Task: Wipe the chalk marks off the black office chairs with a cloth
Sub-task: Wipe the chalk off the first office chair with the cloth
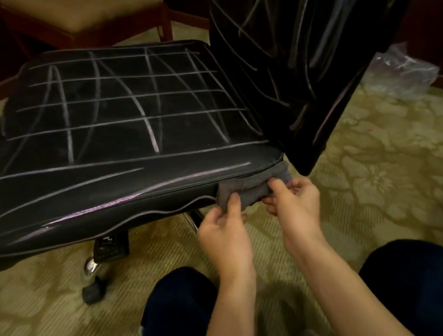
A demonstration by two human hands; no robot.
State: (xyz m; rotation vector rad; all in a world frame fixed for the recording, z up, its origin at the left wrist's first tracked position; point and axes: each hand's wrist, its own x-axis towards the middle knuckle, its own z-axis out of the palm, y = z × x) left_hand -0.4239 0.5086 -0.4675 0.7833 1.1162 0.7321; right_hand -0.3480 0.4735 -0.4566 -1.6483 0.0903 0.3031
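A grey cloth (pixel 251 187) lies bunched against the near side edge of the black office chair (pixel 114 143) seat, close to the backrest corner — left hand (pixel 223 233) and right hand (pixel 293 203) each pinch an end of it. White chalk marks (pixel 109 109) criss-cross the seat and backrest; the chair stands on patterned carpet (pixel 386 173), with a tan-cushioned wooden chair (pixel 84 13) behind it.

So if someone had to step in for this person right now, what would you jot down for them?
Left hand and right hand both pinch the grey cloth, bunched at the seat's near edge by the backrest.
Black office chair: seat carries a grid of chalk lines; backrest is streaked too.
Done: nothing visibly wiped.
Left: the whole seat, its front edge and the backrest.
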